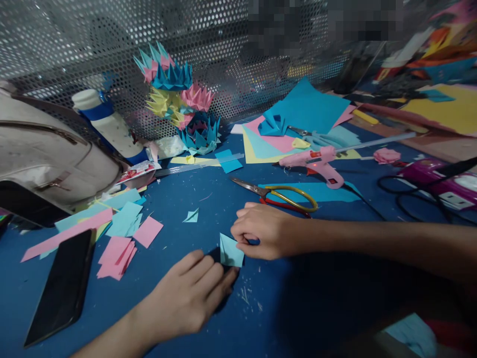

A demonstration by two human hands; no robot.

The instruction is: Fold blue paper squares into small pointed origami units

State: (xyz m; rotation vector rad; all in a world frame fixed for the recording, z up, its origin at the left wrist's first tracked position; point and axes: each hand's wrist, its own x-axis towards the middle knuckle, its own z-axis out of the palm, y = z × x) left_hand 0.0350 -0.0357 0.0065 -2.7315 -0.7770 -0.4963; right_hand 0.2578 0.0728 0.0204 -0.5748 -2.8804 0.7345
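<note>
A small light blue paper square (230, 252), creased along one side, lies on the blue tabletop between my hands. My right hand (261, 231) is closed, pinching the paper at its right edge. From the lower left, my left hand (199, 288) has its fingers bent and held together, their tips at the paper's lower edge; how firmly they press is hidden. A small folded light blue piece (191, 216) rests just beyond. Scissors (279, 195) with yellow and red handles lie behind my right hand, partly on a blue paper strip (331, 192).
Pink paper squares (117, 256), light blue squares (124, 219) and a black phone (61, 286) are at the left. A pink glue gun (316, 164) with its cord stands behind my right arm. Further back are folded paper flowers (173, 74), a bottle (108, 124), and a bag (48, 144).
</note>
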